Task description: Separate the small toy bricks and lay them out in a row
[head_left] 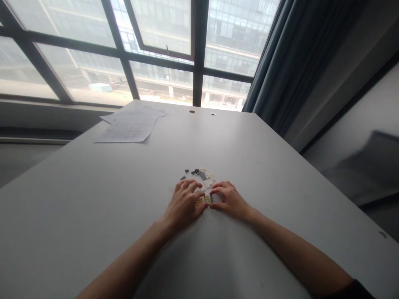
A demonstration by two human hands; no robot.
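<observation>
Both of my hands meet over a small group of studded toy building bricks on the white table. My left hand is curled, its thumb and index finger closed around a yellow building brick. More yellow bricks show partly beneath its fingers. Facing it, my right hand pinches a grey building brick that sits right beside the yellow one. Just beyond the fingertips lie grey bricks, cream bricks and small black pieces. My fingers hide some of the bricks.
Printed papers lie at the far left of the white table. Two round spots, one a dark disc, are near the back edge. Windows stand behind, with a dark curtain at the right.
</observation>
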